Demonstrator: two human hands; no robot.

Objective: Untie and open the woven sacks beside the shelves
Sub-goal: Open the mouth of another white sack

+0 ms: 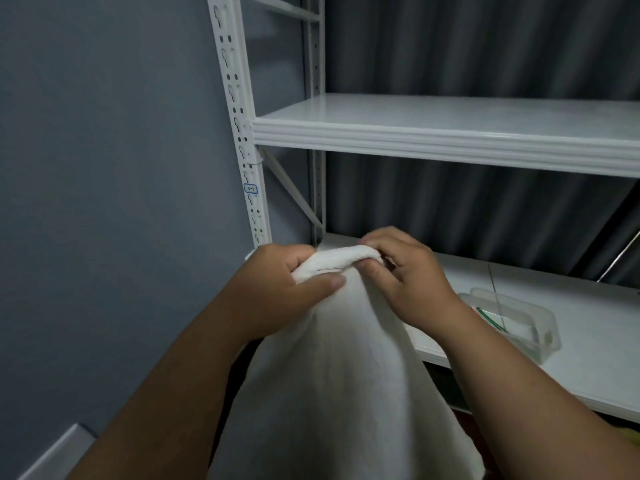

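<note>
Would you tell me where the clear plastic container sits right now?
In the head view, the clear plastic container sits on the lower shelf, right of the right hand gripping the white sack.

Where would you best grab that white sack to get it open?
At the bunched neck of the white woven sack, coming from both sides. The left hand and right hand grip it there, probably because the fabric gathers into a narrow roll.

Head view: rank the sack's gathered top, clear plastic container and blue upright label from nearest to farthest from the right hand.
1. Sack's gathered top, gripped by the right hand.
2. Clear plastic container, on the shelf to its right.
3. Blue upright label, up-left on the post.
</note>
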